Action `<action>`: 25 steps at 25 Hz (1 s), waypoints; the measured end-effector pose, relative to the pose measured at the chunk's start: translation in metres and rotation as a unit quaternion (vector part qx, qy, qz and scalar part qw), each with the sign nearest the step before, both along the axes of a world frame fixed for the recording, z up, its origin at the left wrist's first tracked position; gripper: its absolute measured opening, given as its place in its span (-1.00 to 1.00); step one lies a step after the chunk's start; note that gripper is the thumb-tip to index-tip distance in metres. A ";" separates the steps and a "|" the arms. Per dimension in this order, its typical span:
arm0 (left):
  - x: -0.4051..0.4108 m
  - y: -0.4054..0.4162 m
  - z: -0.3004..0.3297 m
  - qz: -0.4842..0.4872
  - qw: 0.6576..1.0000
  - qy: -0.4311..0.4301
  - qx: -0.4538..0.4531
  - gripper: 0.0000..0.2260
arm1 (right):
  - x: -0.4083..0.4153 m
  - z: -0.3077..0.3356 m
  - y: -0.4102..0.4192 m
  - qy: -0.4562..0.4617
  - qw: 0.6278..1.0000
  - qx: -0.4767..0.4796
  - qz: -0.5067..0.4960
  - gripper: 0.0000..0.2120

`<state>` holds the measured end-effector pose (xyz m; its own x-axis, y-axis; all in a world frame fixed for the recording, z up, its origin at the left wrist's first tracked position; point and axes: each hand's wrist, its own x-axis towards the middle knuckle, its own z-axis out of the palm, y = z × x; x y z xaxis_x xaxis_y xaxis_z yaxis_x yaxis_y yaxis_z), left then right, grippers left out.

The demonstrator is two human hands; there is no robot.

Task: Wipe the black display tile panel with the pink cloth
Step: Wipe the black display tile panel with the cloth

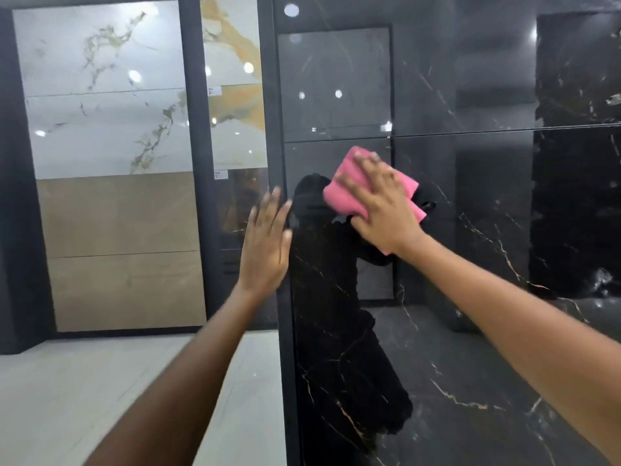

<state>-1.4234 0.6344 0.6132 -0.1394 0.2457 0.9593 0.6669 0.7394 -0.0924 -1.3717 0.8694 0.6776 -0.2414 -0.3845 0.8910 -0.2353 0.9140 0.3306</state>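
Right hand (383, 210) presses pink cloth (346, 193) flat on black panel (470, 331); left hand (265, 243) released against its frame edge (285, 331)

No words or numbers can be read anywhere. Two small white labels (215, 90) sit on the marble tile panel (235, 95) at the back, one higher (215, 90) and one lower (220, 174), but their print is too tiny and blurry to read.
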 end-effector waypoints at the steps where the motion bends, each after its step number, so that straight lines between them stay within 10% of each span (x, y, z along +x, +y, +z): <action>1: -0.001 0.006 0.020 0.019 0.999 0.012 -0.029 -0.53 | -0.003 -0.022 -0.005 0.000 0.997 0.071 -0.009 -0.31; 6: -0.007 0.025 0.019 0.112 0.993 0.013 -0.030 -0.51 | 0.010 -0.179 0.038 -0.108 0.875 0.469 -0.046 -0.28; 8: -0.005 0.023 0.021 0.124 0.992 0.018 -0.034 -0.51 | 0.014 -0.164 0.067 -0.066 0.912 0.401 -0.049 -0.30; 12: 0.000 0.031 0.019 0.131 0.991 0.000 -0.003 -0.53 | 0.010 -0.098 0.043 0.006 0.997 -0.068 -0.019 -0.29; 19: 0.014 0.065 -0.069 0.139 0.979 -0.079 0.128 -0.50 | 0.010 -0.277 0.004 -0.141 0.895 0.421 -0.041 -0.25; 21: 0.019 0.082 -0.083 0.113 0.982 -0.091 0.123 -0.47 | 0.020 -0.266 0.039 -0.136 0.907 0.398 -0.037 -0.30; 25: 0.019 0.121 -0.099 0.133 0.980 -0.085 0.121 -0.46 | 0.044 -0.155 0.115 -0.019 0.998 0.040 0.035 -0.50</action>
